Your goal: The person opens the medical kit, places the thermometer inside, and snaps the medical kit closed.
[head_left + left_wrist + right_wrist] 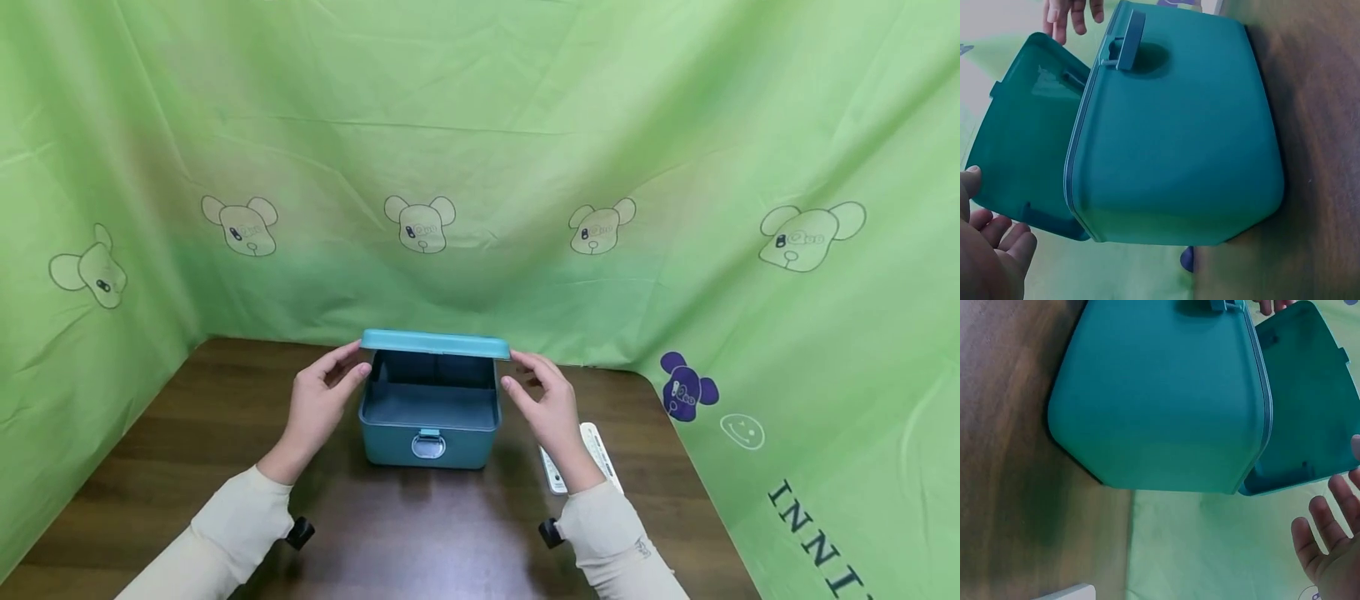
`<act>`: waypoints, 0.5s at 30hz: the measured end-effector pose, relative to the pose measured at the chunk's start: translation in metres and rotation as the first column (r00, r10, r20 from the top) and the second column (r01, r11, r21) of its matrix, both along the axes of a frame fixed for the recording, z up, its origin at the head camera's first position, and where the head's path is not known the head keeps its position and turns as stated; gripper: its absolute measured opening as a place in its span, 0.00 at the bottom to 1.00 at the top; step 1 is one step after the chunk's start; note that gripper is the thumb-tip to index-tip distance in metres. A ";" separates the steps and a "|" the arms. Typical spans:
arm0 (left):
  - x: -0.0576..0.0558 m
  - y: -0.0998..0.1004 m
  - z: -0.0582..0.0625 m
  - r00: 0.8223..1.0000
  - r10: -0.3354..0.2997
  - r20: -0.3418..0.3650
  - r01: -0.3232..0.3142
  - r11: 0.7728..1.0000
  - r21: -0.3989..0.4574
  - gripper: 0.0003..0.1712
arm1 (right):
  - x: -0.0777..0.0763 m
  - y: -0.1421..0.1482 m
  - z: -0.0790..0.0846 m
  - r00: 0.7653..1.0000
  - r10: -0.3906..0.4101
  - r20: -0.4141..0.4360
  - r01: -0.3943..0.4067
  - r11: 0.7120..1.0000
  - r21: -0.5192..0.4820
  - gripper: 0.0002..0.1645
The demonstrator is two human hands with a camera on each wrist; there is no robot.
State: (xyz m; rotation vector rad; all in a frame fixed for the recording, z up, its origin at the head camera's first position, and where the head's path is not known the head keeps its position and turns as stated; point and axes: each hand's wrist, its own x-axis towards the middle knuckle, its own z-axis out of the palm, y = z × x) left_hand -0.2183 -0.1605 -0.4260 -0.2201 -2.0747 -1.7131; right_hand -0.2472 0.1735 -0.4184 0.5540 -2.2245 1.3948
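Observation:
A teal box (427,454) with a metal front latch (428,447) stands on the table, its lid (435,342) tilted up over a dark interior. My left hand (322,396) is at the lid's left end, fingertips touching its edge and the thumb lower, near the box's side. At the right end, my right hand (547,400) touches the lid's edge with its fingertips. The right wrist view shows that hand's fingers (1327,525) spread and loosely extended beside the lid (1313,406). In the left wrist view, the left fingers (1013,240) lie along the lid's side edge.
A flat white piece with printed markings (600,454) lies on the brown wooden table (420,533), partly hidden under the right wrist. Green cloth (480,283) with bear-head prints hangs behind and at both sides of the table.

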 end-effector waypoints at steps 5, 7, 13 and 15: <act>-0.010 -0.003 0.003 1.000 -0.014 -0.018 0.014 1.000 -0.025 0.26 | -0.009 0.002 0.004 1.000 0.016 -0.024 -0.014 0.999 0.051 0.29; -0.014 -0.003 0.004 1.000 -0.009 -0.017 0.008 0.999 -0.047 0.28 | -0.013 0.002 0.006 0.999 0.012 -0.035 -0.009 0.997 0.076 0.29; -0.024 -0.002 0.012 0.999 0.016 -0.042 -0.021 0.991 -0.130 0.31 | -0.028 0.002 0.011 0.997 0.020 -0.072 -0.011 0.992 0.124 0.32; -0.029 -0.001 0.013 0.999 0.017 -0.051 -0.024 0.989 -0.148 0.31 | -0.033 0.003 0.011 0.996 0.020 -0.084 -0.008 0.990 0.140 0.33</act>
